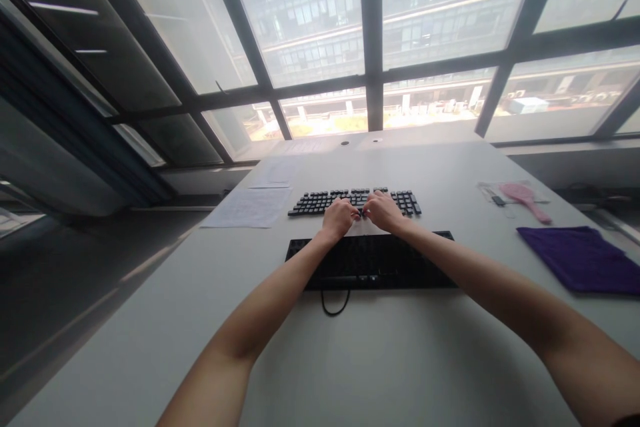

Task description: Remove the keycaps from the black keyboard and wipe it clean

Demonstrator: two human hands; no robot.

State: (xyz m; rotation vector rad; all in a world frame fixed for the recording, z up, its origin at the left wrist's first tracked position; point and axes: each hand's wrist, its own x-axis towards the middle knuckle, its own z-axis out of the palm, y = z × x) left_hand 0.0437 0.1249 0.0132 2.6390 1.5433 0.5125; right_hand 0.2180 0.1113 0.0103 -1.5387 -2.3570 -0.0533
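Rows of loose black keycaps [315, 202] lie on the white table, laid out like a keyboard. At the near middle of these rows are my left hand [341, 217] and, just right of it, my right hand [383, 211]. Both hands have curled fingers, with the fingertips close together at small dark keycaps; what exactly each one pinches is too small to make out. Nearer to me, beneath my forearms, lies a black keyboard base [375, 260], with a black cable [335, 313] looping from its near edge.
Sheets of paper [250, 207] lie on the left of the white table [390, 360]. To the right are a pink hairbrush [523, 195], a small dark item on a clear bag and a folded purple cloth [580, 257]. Large windows stand behind the table.
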